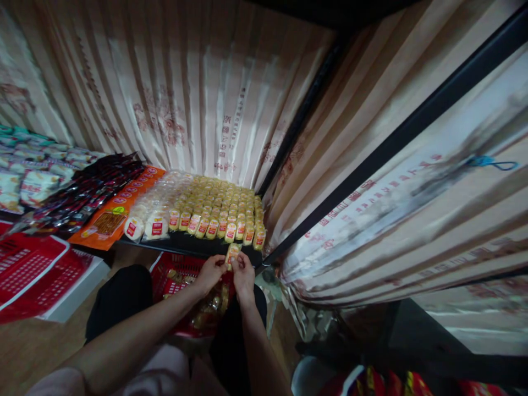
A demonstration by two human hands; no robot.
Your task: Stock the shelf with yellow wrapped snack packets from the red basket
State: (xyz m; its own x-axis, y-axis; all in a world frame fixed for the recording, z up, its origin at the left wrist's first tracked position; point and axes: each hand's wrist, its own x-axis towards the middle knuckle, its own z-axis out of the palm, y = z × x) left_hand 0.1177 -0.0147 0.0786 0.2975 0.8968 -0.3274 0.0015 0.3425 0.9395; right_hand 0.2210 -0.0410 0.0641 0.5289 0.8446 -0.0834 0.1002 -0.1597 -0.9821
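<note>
My left hand (211, 273) and my right hand (244, 275) meet in front of a low black shelf (198, 246). Together they pinch one small yellow snack packet (232, 253), held just below the shelf's front edge. Both hands have their fingers closed on it. On the shelf lie many rows of the same yellow packets (223, 212), with paler white packets (150, 225) to their left. Under my hands a red basket (175, 278) rests between my knees and holds more of the packets.
Orange packs (113, 212), dark red packs (84, 192) and pale bags (28, 176) fill the shelf to the left. Red baskets (33, 267) lie on the floor at left. Beige printed curtains (206, 93) hang behind and at right, with a black rail (391, 148).
</note>
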